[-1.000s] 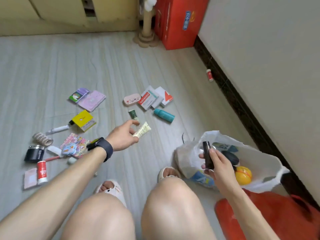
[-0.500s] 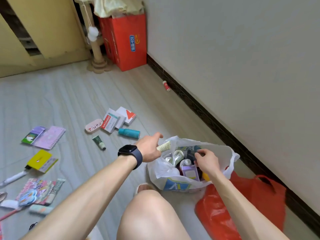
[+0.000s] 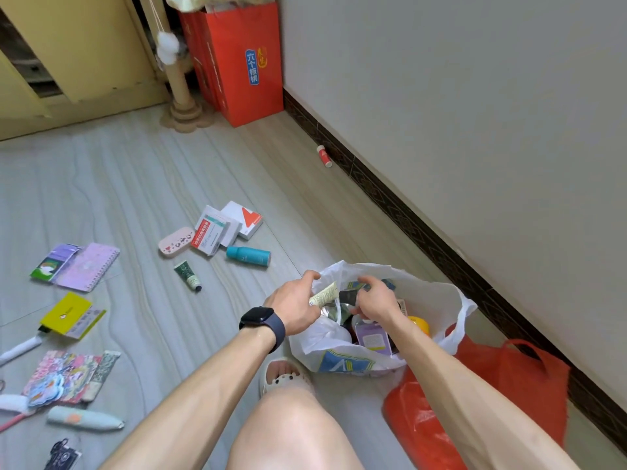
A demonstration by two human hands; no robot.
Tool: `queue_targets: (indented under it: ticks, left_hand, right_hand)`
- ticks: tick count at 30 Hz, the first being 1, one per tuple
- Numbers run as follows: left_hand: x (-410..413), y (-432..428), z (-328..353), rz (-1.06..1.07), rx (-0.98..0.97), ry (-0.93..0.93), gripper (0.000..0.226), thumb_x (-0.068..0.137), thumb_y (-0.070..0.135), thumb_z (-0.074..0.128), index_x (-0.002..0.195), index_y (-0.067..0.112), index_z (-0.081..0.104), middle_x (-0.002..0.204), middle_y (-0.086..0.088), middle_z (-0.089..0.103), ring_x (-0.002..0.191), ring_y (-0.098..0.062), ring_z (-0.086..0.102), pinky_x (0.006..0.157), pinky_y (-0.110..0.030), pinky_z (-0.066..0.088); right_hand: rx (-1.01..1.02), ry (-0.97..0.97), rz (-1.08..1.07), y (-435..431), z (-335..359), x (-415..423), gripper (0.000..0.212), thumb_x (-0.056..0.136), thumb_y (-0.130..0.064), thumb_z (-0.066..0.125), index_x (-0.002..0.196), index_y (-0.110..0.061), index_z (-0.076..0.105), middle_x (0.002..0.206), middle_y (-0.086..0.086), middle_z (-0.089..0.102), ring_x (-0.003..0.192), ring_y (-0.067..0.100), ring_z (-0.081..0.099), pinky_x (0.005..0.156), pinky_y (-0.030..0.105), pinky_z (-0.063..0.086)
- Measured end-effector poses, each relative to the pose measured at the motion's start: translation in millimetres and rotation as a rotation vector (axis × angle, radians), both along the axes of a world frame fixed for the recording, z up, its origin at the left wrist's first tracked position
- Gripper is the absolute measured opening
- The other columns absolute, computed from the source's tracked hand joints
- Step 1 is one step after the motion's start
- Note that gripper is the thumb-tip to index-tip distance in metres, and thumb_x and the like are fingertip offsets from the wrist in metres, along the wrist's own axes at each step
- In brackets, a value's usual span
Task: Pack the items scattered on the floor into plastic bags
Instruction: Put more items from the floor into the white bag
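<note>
A white plastic bag (image 3: pixel 437 296) stands open on the floor by my feet, holding several items, among them a purple box (image 3: pixel 373 337) and a yellow ball (image 3: pixel 420 325). My left hand (image 3: pixel 293 308), with a dark watch on the wrist, grips a pale cream tube (image 3: pixel 324 295) at the bag's left rim. My right hand (image 3: pixel 376 301) is over the bag's mouth, its fingers closed on a small black tube (image 3: pixel 347 296). Other items lie scattered on the floor to the left.
On the floor lie a teal bottle (image 3: pixel 248 256), medicine boxes (image 3: pixel 225 227), a pink case (image 3: pixel 176 246), a green tube (image 3: pixel 188 276), notebooks (image 3: pixel 86 271), a yellow card (image 3: pixel 71 315) and stickers (image 3: pixel 68 374). A red plastic bag (image 3: pixel 509 385) lies by the wall. A red carton (image 3: pixel 244 62) stands at the back.
My left hand carried the cream tube from the floor to the bag's rim. My right hand brought the black tube down over the bag's mouth. My view swung right.
</note>
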State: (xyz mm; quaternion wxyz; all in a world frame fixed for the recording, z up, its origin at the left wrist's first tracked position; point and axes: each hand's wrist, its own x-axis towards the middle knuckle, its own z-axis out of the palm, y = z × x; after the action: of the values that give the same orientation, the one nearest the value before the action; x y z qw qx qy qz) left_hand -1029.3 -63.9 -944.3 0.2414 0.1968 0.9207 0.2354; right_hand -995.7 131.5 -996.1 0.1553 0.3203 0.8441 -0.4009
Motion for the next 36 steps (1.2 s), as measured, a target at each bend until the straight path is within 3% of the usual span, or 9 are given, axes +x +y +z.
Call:
queue_targets:
  ticks: [3, 6, 11, 18, 21, 25, 29, 32, 36]
  left_hand:
    - [1, 2, -4, 0.008, 0.039, -0.045, 0.062, 0.083, 0.023, 0.058, 0.140, 0.029, 0.035, 0.119, 0.007, 0.064, 0.106, -0.023, 0.060, 0.086, -0.036, 0.051]
    - [2, 14, -9, -0.023, 0.115, -0.094, 0.057, 0.086, 0.026, 0.061, 0.138, 0.029, 0.037, 0.116, 0.010, 0.066, 0.101, -0.020, 0.063, 0.088, -0.035, 0.050]
    - [10, 38, -20, -0.053, 0.241, -0.157, 0.052, 0.086, 0.041, 0.064, 0.133, 0.032, 0.042, 0.113, 0.012, 0.066, 0.101, -0.016, 0.063, 0.087, -0.034, 0.050]
    - [-3, 37, -51, -0.023, -0.067, 0.206, 0.055, 0.087, 0.048, 0.054, 0.138, 0.030, 0.044, 0.142, -0.002, 0.040, 0.131, -0.024, 0.037, 0.104, -0.038, 0.035]
    - [-9, 42, -65, -0.127, -0.295, 0.214, 0.062, 0.087, 0.048, 0.054, 0.144, 0.029, 0.037, 0.154, -0.007, 0.023, 0.140, -0.027, 0.024, 0.109, -0.044, 0.026]
    - [-12, 38, -76, -0.300, -0.557, 0.241, 0.045, 0.089, 0.040, 0.052, 0.133, 0.031, 0.052, 0.159, -0.008, 0.012, 0.144, -0.027, 0.015, 0.110, -0.053, 0.017]
    - [-17, 18, -67, -0.020, -0.306, 0.263, 0.028, 0.096, 0.035, 0.042, 0.107, 0.021, 0.063, 0.123, -0.001, 0.057, 0.120, -0.023, 0.048, 0.092, -0.039, 0.038]
    - [-21, -3, -42, 0.171, -0.072, 0.249, 0.031, 0.100, 0.036, 0.036, 0.076, 0.018, 0.046, 0.081, 0.001, 0.051, 0.092, -0.027, 0.055, 0.069, -0.034, 0.034]
    - [-15, -22, -20, 0.250, 0.042, 0.203, 0.034, 0.099, 0.039, 0.039, 0.078, 0.014, 0.048, 0.073, 0.001, 0.053, 0.077, -0.024, 0.052, 0.062, -0.036, 0.038]
  right_hand:
    - [-0.034, 0.062, -0.027, 2, 0, 8, 0.034, 0.096, -0.025, 0.047, 0.128, -0.022, 0.059, 0.091, 0.001, 0.074, 0.076, 0.018, 0.072, 0.072, 0.037, 0.058]
    - [-0.476, 0.095, -0.128, -1, 16, 27, 0.032, 0.099, -0.046, 0.051, 0.113, -0.022, 0.067, 0.097, -0.001, 0.074, 0.068, 0.017, 0.069, 0.062, 0.031, 0.049]
    - [-0.653, 0.200, -0.229, 11, 30, 54, 0.025, 0.097, -0.020, 0.064, 0.107, 0.003, 0.066, 0.090, 0.017, 0.068, 0.068, 0.023, 0.064, 0.068, 0.036, 0.060]
    - [-0.216, 0.324, -0.373, 40, 26, 77, 0.017, 0.091, -0.031, 0.069, 0.087, -0.015, 0.073, 0.075, 0.002, 0.073, 0.065, 0.014, 0.069, 0.070, 0.035, 0.059]
    - [-0.093, 0.388, -0.320, 45, 32, 78, 0.011, 0.090, -0.035, 0.070, 0.085, -0.026, 0.073, 0.076, -0.006, 0.073, 0.067, 0.012, 0.071, 0.072, 0.034, 0.057]
    - [0.042, 0.350, -0.187, 38, 32, 63, 0.010, 0.090, -0.042, 0.067, 0.087, -0.034, 0.073, 0.074, -0.013, 0.072, 0.074, 0.007, 0.070, 0.076, 0.033, 0.056]
    - [0.117, 0.327, 0.008, 19, 26, 44, 0.017, 0.091, -0.044, 0.065, 0.097, -0.032, 0.075, 0.086, -0.012, 0.072, 0.086, 0.005, 0.066, 0.078, 0.028, 0.052]
    - [0.145, 0.341, 0.106, 1, 13, 31, 0.019, 0.093, -0.045, 0.061, 0.100, -0.034, 0.074, 0.087, -0.012, 0.069, 0.086, 0.007, 0.062, 0.081, 0.032, 0.051]
    - [0.104, 0.279, 0.218, -21, 4, 19, 0.029, 0.095, -0.041, 0.058, 0.120, -0.031, 0.069, 0.115, -0.008, 0.071, 0.102, 0.009, 0.064, 0.092, 0.031, 0.051]
